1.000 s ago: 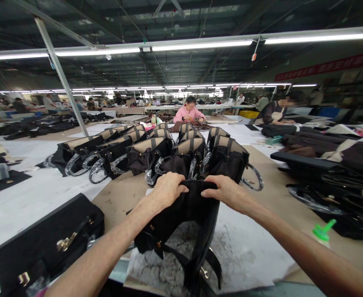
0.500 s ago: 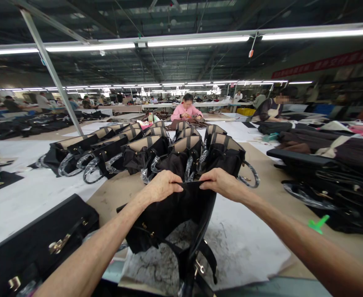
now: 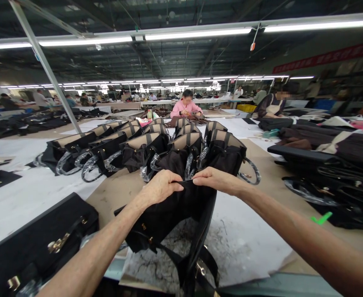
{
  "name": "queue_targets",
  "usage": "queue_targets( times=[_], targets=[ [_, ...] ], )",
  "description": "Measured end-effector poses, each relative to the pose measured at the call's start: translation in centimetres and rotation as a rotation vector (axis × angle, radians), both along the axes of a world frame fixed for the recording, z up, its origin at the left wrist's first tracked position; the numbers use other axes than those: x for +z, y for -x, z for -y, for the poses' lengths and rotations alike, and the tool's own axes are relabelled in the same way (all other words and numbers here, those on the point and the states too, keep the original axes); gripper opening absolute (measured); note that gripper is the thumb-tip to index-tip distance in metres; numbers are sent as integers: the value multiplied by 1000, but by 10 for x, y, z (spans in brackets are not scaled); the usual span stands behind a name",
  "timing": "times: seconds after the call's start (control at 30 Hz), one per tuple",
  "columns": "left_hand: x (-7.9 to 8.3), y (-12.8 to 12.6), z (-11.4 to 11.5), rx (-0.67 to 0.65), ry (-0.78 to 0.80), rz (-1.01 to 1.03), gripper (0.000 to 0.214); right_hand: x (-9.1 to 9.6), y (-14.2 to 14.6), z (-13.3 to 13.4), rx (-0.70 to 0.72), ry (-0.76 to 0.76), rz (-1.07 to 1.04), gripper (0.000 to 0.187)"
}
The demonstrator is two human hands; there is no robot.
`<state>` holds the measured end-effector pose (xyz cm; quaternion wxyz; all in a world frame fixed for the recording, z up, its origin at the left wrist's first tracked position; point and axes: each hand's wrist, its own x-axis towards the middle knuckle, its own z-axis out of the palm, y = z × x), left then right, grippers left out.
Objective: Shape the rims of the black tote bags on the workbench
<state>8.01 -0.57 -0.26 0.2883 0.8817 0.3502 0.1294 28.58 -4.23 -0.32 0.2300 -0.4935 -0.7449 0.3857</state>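
Between my hands a black handbag [image 3: 181, 210] is held by its top edge, its straps and gold-coloured metal fittings hanging toward me. My left hand [image 3: 162, 186] pinches that edge between thumb and fingers. Close to it, my right hand [image 3: 216, 180] is closed on the same edge, fingers laid along the top and the thumb hidden. The bag's lower part hangs over a stained white sheet [image 3: 246, 235] at the table's near side. To the left lies another black handbag [image 3: 42, 243] with gold-coloured hardware.
Several black bags with tan linings and plastic-wrapped handles [image 3: 181, 152] stand in rows just beyond my hands. Stacked dark bags [image 3: 333, 185] are at the right, near a green strip [image 3: 322, 218]. A co-worker in pink [image 3: 186, 108] sits across the table.
My right hand has slid a little left along the bag's edge, nearer my left hand, and its thumb has gone out of sight. My left hand stays nearly still.
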Motion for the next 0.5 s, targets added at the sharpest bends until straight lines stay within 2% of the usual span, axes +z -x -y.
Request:
queue_targets(
  times=[0.07, 0.13, 0.3, 0.5],
  targets=[
    [-1, 0, -1, -26, -12, 16, 21, 1, 2, 0, -16, 75, -80, 25],
    [-3, 1, -2, -48, -31, 25, 20, 1, 3, 0, -21, 99, -68, 25],
    [-5, 1, -3, -61, -105, 15, 24, 2, 7, 4, -107, -150, 259, 27],
    [3, -6, 5, -11, -258, -39, 26, 5, 13, 12, -136, -273, 356, 26]
  ],
)
